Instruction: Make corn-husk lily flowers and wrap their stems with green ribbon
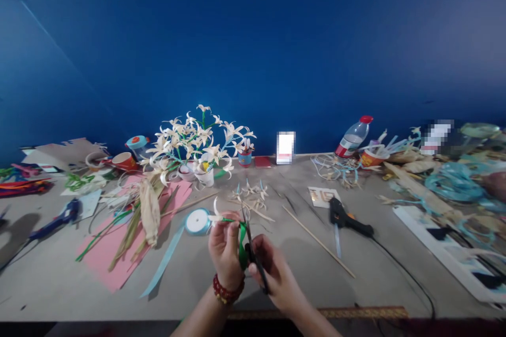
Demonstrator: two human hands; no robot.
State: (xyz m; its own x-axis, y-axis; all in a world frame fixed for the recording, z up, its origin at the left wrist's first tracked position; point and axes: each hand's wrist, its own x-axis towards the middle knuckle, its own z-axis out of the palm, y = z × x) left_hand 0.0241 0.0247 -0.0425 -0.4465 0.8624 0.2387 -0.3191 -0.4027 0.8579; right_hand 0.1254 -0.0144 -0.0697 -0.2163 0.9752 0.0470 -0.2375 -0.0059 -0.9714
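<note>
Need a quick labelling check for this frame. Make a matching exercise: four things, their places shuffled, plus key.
Things:
1. Scissors
2. Green ribbon
3. Blue-and-white spool
4. Black glue gun

Places:
A. Lying to the right of both hands
B. Hanging beside the left hand
C. Held in the right hand
D. Lying to the left of both hands

Pairs: 1-C, 2-B, 3-D, 4-A

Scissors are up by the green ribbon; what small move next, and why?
Probably snip the green ribbon: the right hand has the scissors with their blades right beside it, while the left hand holds the white flower.
</note>
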